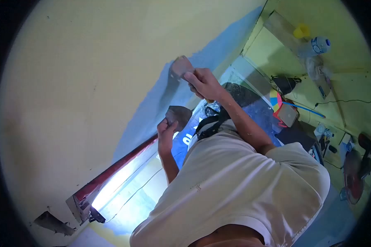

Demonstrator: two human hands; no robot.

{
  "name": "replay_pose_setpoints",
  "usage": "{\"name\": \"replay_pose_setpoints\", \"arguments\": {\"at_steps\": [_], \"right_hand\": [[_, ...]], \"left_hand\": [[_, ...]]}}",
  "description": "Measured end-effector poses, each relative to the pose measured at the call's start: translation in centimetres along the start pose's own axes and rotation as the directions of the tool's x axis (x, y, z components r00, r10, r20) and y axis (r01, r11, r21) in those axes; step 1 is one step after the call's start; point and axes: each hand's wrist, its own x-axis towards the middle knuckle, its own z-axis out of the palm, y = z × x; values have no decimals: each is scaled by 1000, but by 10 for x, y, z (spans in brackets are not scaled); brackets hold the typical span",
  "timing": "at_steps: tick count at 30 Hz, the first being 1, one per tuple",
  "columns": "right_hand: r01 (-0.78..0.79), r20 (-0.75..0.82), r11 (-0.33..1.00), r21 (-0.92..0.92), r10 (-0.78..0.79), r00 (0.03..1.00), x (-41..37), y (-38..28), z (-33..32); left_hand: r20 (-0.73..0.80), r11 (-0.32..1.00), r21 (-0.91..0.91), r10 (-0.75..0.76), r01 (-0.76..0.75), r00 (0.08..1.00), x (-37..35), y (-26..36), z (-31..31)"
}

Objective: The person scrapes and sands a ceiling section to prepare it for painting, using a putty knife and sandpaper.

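Note:
My right hand [205, 84] is closed around a putty knife [181, 68]. Its wide blade lies at or very near the wall [90, 74], by the border between the beige surface and the blue patch [150, 105]. A bit of yellowish handle shows below my fist. Lower and to the left, my left hand [165, 133] pinches a dark, flat, four-sided plate [179, 118], with the thumb on its face. This plate is held apart from the putty knife, in front of my body. Whether anything is spread on either blade is hard to make out.
A dark red ledge [119, 162] with a bright lamp tube [123, 179] runs along the wall at lower left. At right, a shelf [282, 31] bears a yellow cup [301, 31] and a water bottle [317, 46]. A fan [354, 173] stands at far right.

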Motion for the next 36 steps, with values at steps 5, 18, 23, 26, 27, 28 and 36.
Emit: {"name": "replay_pose_setpoints", "arguments": {"at_steps": [5,18,23,26,27,28,36], "right_hand": [[29,-52,997,-65,-32,998,0,-3,12],[35,-12,999,-32,-35,999,4,-14,-5],[10,-57,1000,-4,-11,998,6,-2,-7],[82,-5,994,72,-82,997,8,-11,5],[62,-3,996,70,-62,998,7,-6,4],[50,1,997,66,-50,999,6,-3,-2],[10,-34,1000,24,-9,999,1,-2,-10]], "left_hand": [[4,996,-79,-44,44,999,-12,3,4],[34,994,-103,-27,30,999,-6,4,12],[32,993,-116,-9,13,999,-7,2,7],[27,997,-64,-52,54,998,-10,14,14],[28,998,-53,-44,46,999,-8,7,6],[29,999,-43,-28,29,999,-2,-3,-2],[28,992,-125,18,-14,999,-9,5,6]]}}
